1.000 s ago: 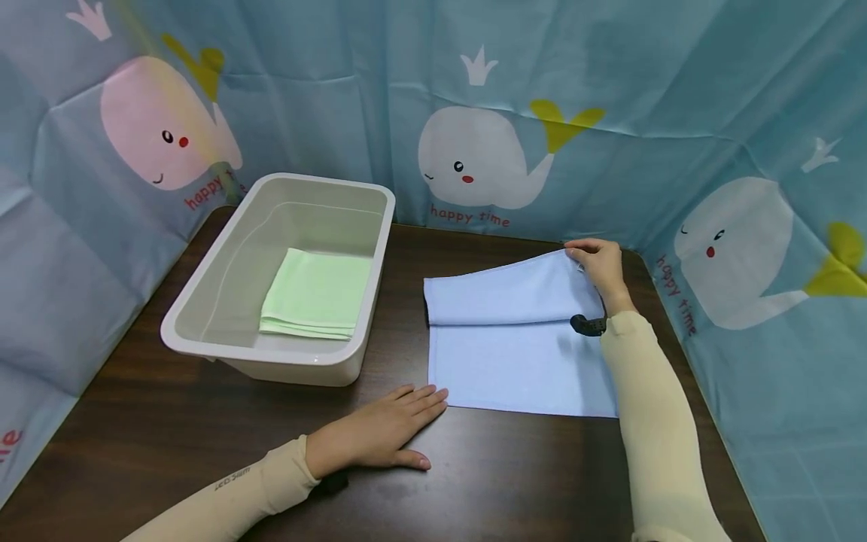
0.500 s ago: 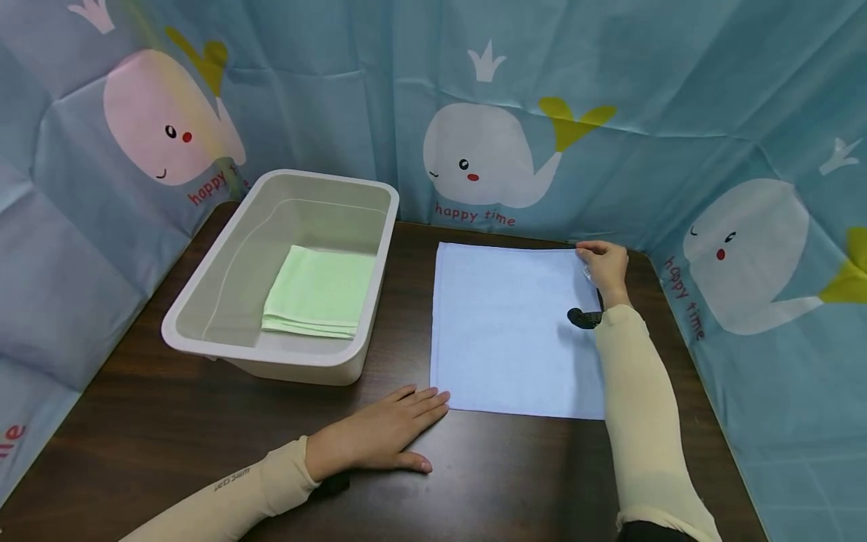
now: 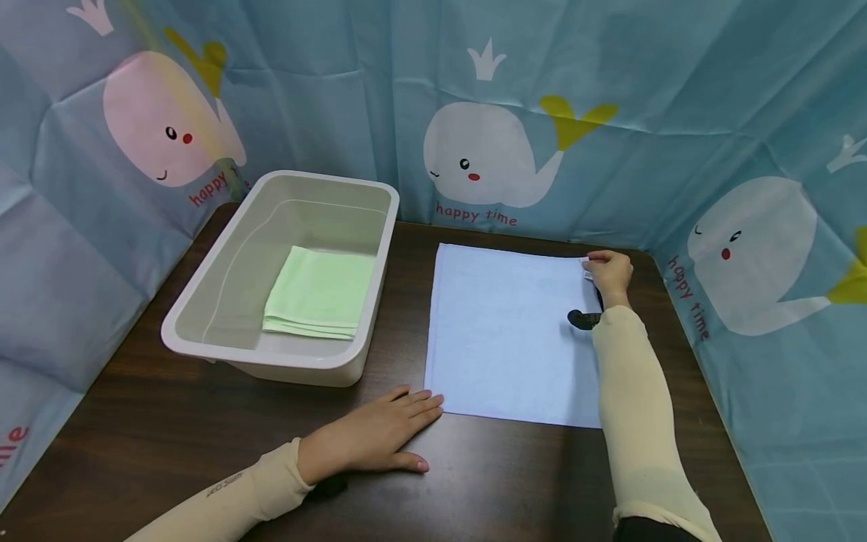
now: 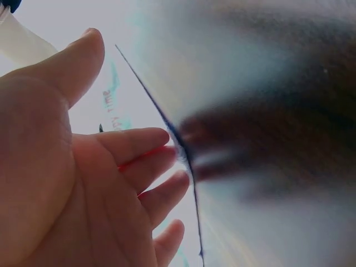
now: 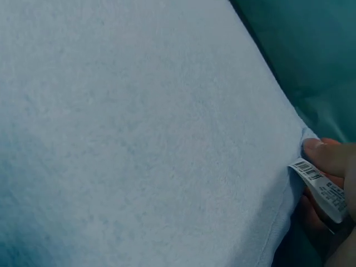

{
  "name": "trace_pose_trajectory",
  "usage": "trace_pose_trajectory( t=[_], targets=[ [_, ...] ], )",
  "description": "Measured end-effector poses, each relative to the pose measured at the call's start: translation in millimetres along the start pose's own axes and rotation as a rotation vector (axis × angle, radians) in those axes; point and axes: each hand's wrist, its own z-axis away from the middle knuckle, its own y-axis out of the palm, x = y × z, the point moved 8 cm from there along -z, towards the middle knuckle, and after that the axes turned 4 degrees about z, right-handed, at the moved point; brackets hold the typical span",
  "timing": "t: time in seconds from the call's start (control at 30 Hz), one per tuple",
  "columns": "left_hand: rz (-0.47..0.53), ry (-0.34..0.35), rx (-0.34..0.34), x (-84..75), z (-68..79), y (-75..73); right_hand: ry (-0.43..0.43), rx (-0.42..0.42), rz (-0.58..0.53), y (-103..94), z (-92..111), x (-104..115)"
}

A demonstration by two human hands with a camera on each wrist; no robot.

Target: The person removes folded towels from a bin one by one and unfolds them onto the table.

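A light blue towel [image 3: 508, 339] lies spread flat and nearly square on the dark wooden table. My right hand [image 3: 609, 275] pinches its far right corner between thumb and fingers. In the right wrist view, a white care label [image 5: 321, 188] with a barcode sticks out at that corner, beside the thumb [image 5: 322, 153]. My left hand [image 3: 379, 435] lies palm down with straight fingers, its fingertips at the towel's near left corner. The left wrist view shows the left palm [image 4: 105, 183] with its fingertips along the towel's edge.
Left of the towel stands a pale grey plastic tub [image 3: 244, 354], with a folded light green towel [image 3: 321, 290] lying on its floor. A blue curtain [image 3: 325, 98] printed with whales surrounds the table [image 3: 501, 497] at the back and sides.
The far part of the towel, folded over toward me a second ago, now lies opened out flat. My right hand has shifted slightly right and nearer with the corner. The left hand has barely moved.
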Motion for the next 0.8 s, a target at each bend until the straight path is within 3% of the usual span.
trace_pose_trajectory(
  t=[0.27, 0.8],
  targets=[
    [-0.005, 0.004, -0.012, -0.5, 1.7, -1.8, -0.001, 0.068, 0.036, 1.4, 1.3, -0.6],
    [0.004, -0.009, 0.002, 1.6, 0.9, 0.6, 0.070, 0.120, -0.022, 7.6, 0.1, -9.5]
  ],
)
